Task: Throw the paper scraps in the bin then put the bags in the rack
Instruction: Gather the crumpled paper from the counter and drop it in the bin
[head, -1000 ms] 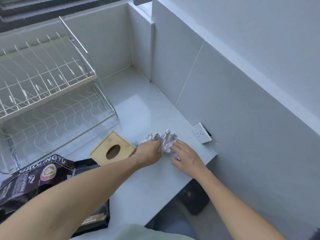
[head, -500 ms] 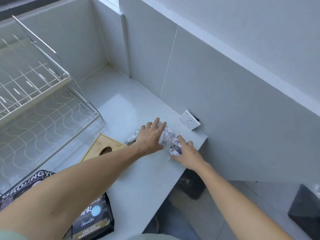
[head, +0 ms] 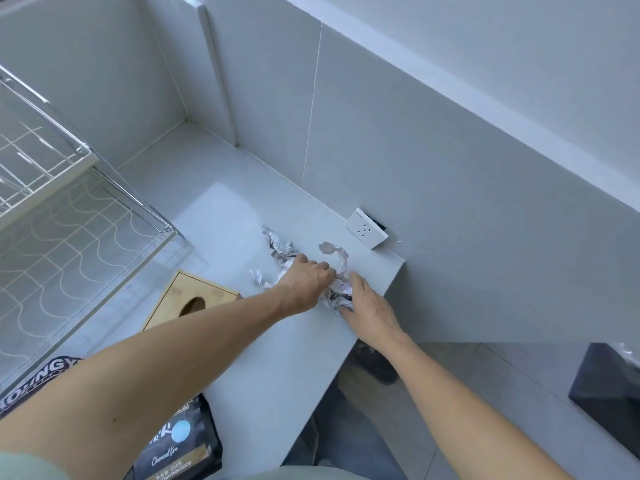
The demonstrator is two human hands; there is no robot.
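Observation:
Crumpled printed paper scraps (head: 280,249) lie on the pale counter (head: 221,216) near its right end. My left hand (head: 306,284) rests on top of the pile with its fingers curled into the paper. My right hand (head: 365,306) presses against the scraps from the right, and a wad shows between both hands. Two black printed bags (head: 180,441) lie at the counter's near edge under my left forearm. A white two-tier wire rack (head: 69,216) stands at the left. A black bin (head: 613,396) sits on the floor at the lower right.
A wooden tissue box (head: 192,299) with an oval hole sits between the rack and the scraps. A white socket plate (head: 367,228) leans on the wall at the counter's far right corner. A dark shoe (head: 377,365) lies on the floor below the counter.
Both hands have drawn the scraps closer together, and my left hand's fingers have curled in from spread. The view has swung right, bringing the black bin into sight.

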